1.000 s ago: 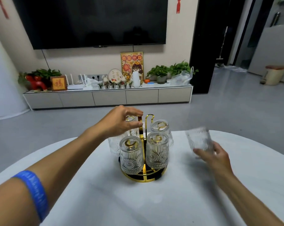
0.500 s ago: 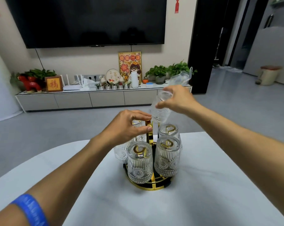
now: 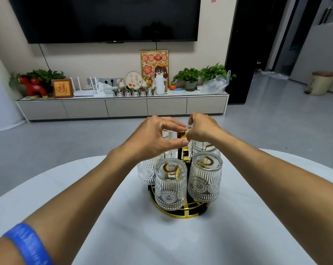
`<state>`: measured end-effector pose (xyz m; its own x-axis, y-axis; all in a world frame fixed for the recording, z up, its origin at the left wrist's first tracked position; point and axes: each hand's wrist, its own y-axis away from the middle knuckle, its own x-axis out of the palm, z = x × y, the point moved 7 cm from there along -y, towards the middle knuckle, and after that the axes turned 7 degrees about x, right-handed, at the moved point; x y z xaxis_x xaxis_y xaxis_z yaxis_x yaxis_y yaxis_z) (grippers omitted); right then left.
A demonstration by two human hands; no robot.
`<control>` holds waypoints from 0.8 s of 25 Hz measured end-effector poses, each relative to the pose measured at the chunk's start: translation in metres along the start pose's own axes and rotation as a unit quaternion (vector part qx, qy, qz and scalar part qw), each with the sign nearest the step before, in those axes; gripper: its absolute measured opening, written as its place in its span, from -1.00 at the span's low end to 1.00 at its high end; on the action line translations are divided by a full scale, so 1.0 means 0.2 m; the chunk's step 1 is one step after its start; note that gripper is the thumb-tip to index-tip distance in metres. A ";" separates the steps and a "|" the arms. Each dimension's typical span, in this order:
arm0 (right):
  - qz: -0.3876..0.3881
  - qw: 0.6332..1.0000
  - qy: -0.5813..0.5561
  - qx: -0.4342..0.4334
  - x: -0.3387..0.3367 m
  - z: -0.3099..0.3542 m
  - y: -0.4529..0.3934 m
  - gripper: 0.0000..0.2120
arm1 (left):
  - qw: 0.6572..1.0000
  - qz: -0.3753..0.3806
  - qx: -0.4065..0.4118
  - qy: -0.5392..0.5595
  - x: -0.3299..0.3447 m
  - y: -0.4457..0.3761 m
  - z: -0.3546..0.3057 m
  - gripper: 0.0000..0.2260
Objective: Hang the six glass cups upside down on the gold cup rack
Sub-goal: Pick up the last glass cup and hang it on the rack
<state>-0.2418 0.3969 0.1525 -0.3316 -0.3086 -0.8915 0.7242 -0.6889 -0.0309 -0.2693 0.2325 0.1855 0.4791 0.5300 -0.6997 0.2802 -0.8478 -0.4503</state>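
Observation:
The gold cup rack [image 3: 181, 216] stands on the white table [image 3: 162, 243]. Several ribbed glass cups hang on it upside down: a front-left cup [image 3: 170, 186], a front-right cup [image 3: 205, 178], a left cup [image 3: 146, 171] and a right cup [image 3: 206, 149] behind. My left hand [image 3: 156, 139] pinches the rack's upright gold handle [image 3: 185, 139] at its top. My right hand [image 3: 203, 129] is closed over another glass cup [image 3: 189, 129] at the far side of the rack. That cup is almost wholly hidden by both hands.
The table's curved far edge [image 3: 81, 163] runs just behind the rack, with grey floor beyond it. A low TV cabinet [image 3: 123, 109] with plants and ornaments stands against the far wall. A blue band [image 3: 26, 243] is on my left forearm.
My right hand brought a loose glass cup from the table's right side up over the rack, then down to its far side. My left hand stayed at the rack's top.

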 end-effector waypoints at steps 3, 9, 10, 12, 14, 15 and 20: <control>0.023 1.000 -0.018 0.004 -0.07 -0.05 0.04 -0.31 | 1.000 0.003 0.001 -0.006 0.00 0.00 -0.02 -0.64; 0.091 0.993 -0.041 0.058 -0.09 -0.18 0.14 -0.01 | 1.000 0.010 -0.015 -0.018 -0.02 0.00 -0.03 -0.50; 0.084 0.994 -0.037 0.057 -0.08 -0.18 0.14 -0.02 | 1.000 0.012 -0.013 -0.021 -0.02 0.00 -0.03 -0.49; 0.066 0.995 -0.030 0.069 -0.10 -0.20 0.14 -0.04 | 1.000 0.014 -0.016 -0.023 -0.01 0.00 -0.03 -0.48; 0.055 0.995 -0.030 0.084 -0.11 -0.22 0.15 -0.07 | 1.000 0.010 -0.019 -0.020 0.00 0.01 -0.02 -0.48; 0.055 0.994 -0.030 0.086 -0.12 -0.23 0.16 -0.07 | 1.000 0.006 -0.022 -0.016 -0.01 0.01 -0.01 -0.48; 0.065 0.994 -0.025 0.089 -0.11 -0.22 0.17 -0.13 | 0.999 -0.004 -0.030 -0.009 0.00 0.02 0.00 -0.59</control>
<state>-0.1829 0.4098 0.1515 -0.2748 -0.4314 -0.8593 0.6463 -0.7446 0.1671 -0.2689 0.2292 0.1833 0.4615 0.5367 -0.7064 0.3344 -0.8428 -0.4218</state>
